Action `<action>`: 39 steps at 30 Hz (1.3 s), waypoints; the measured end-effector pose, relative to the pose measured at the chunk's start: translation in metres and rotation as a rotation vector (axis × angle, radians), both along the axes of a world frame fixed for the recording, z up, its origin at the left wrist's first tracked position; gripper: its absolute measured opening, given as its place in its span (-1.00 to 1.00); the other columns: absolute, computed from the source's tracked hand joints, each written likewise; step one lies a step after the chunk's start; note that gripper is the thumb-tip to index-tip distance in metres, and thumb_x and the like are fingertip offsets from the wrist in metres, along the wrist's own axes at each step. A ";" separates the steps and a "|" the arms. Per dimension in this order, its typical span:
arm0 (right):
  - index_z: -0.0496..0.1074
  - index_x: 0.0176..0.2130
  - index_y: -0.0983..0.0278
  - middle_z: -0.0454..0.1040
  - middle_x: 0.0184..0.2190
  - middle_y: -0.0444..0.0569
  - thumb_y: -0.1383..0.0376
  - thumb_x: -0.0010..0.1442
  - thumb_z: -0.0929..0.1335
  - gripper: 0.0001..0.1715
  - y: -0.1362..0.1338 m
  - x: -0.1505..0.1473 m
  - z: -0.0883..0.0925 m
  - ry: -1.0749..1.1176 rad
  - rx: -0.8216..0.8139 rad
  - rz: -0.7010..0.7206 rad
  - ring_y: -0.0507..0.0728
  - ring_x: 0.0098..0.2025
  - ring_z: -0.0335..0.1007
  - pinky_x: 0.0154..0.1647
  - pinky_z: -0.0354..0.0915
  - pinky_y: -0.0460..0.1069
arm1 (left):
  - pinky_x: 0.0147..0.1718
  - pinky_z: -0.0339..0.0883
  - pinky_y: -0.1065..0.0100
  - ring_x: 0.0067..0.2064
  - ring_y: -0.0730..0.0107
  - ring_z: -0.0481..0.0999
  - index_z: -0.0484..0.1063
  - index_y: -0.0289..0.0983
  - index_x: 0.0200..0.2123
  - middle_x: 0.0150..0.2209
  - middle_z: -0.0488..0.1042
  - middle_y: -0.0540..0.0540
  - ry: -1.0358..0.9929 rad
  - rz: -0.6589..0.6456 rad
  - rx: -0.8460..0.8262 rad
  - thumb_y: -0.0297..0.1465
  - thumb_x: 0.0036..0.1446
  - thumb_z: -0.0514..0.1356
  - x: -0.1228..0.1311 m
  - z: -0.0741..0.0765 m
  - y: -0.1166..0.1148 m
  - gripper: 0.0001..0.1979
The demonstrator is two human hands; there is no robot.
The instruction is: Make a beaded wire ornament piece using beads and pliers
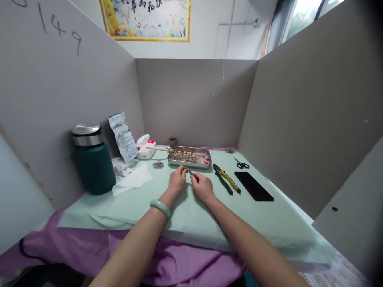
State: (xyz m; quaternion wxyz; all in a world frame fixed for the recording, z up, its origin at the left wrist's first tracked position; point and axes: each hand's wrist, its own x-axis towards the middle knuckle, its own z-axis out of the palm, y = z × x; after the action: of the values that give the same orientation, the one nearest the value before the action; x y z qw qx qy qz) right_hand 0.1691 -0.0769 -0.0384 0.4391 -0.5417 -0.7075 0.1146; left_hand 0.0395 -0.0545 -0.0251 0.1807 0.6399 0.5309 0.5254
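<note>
Over the middle of the covered table, my left hand (177,179) is closed in a pinch; whatever sits between the fingertips is too small to name. A pale green bangle (160,207) circles that wrist. My right hand (204,187) grips a slim dark tool with a narrow metal tip (189,171), its handle mostly hidden in the fist. The tip points at the left fingertips and comes close to them; I cannot tell if it touches. Just beyond both hands lies a metal tray (188,164) of small red, gold and clear beads, with a wooden stick (156,148) across it.
Left of the tray are a small beaded pile (158,165), white paper (134,180), a tissue pack (146,150), a foil pouch (123,136) and a green flask (94,167). To the right lie pliers (227,179), scissors (241,164) and a black phone (253,185). Grey partitions (196,103) enclose the table.
</note>
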 end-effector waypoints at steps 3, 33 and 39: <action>0.49 -0.43 0.25 0.41 -0.57 -0.12 0.18 0.15 0.23 -0.68 0.006 0.006 0.000 0.204 -0.072 0.113 0.08 -0.45 0.28 -0.40 0.10 -0.08 | -0.57 0.03 0.47 -0.59 0.51 0.17 0.32 -0.25 -0.48 -0.64 0.21 0.08 -0.290 -0.144 -0.119 -0.39 0.12 0.06 -0.004 0.002 0.000 -0.85; 0.48 -0.43 0.30 0.28 -0.59 -0.17 0.14 0.13 0.24 -0.66 0.003 0.016 0.009 0.266 -0.068 0.313 0.03 -0.48 0.17 -0.43 0.10 -0.09 | -0.73 -0.26 0.56 -0.69 0.65 -0.17 0.24 -0.25 -0.40 -0.69 -0.08 0.24 -0.688 -0.727 -0.367 -0.13 0.05 0.22 -0.013 0.004 -0.007 -0.68; 0.49 -0.44 0.28 0.30 -0.61 -0.16 0.15 0.16 0.23 -0.64 0.007 0.015 0.003 0.186 -0.016 0.232 0.04 -0.50 0.18 -0.44 0.08 -0.09 | -0.67 -0.14 0.49 -0.67 0.59 -0.02 0.30 -0.26 -0.42 -0.69 0.05 0.18 -0.432 -0.407 -0.221 -0.26 0.10 0.09 -0.005 0.000 -0.002 -0.82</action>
State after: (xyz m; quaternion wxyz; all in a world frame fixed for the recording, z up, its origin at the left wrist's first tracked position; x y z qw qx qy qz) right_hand 0.1843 -0.0702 -0.0358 0.4822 -0.4469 -0.7207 0.2200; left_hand 0.0349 -0.0561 -0.0248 0.4592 0.5830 0.3950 0.5415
